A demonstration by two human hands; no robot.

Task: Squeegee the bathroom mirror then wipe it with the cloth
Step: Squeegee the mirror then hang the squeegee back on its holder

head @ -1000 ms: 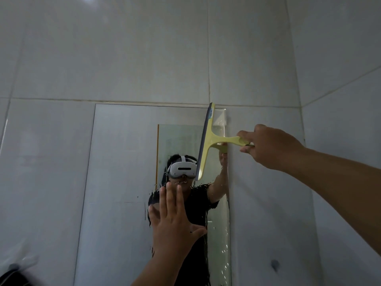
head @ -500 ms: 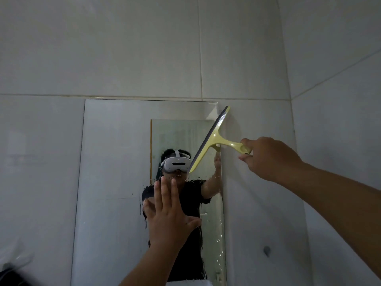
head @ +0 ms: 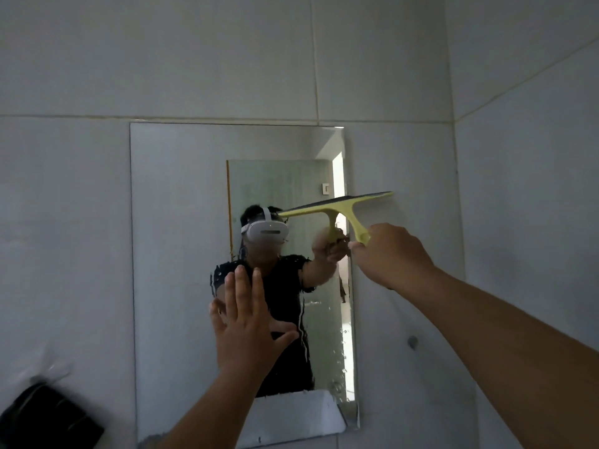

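Yellow plastic, with a dark rubber blade along its top edge, the squeegee [head: 337, 204] lies nearly level across the right side of the mirror [head: 181, 222], its right end overhanging the glass onto the tiled wall [head: 405, 176]. The right hand [head: 390, 254] is closed around the lower end of the handle, just off the mirror's right edge. The left hand [head: 249, 322] is empty, fingers spread wide with the palm toward the lower middle of the glass; whether it actually touches the glass cannot be told. Water droplets and runs show on the lower right part of the mirror, so the squeegee work looks unfinished. No cloth can be made out with confidence; a dark object [head: 52, 416] at the lower left is too blurred to name. The main risk from here is a patchy pull: with part of the blade riding on the tile instead of the glass, the rubber may lift at the mirror's edge and leave a wet strip. A tilted blade would also push water sideways and streak it. A palm resting on the wet glass would leave a smear for the cloth to deal with, and a damp handle could slip in a grip that sits so near its end.
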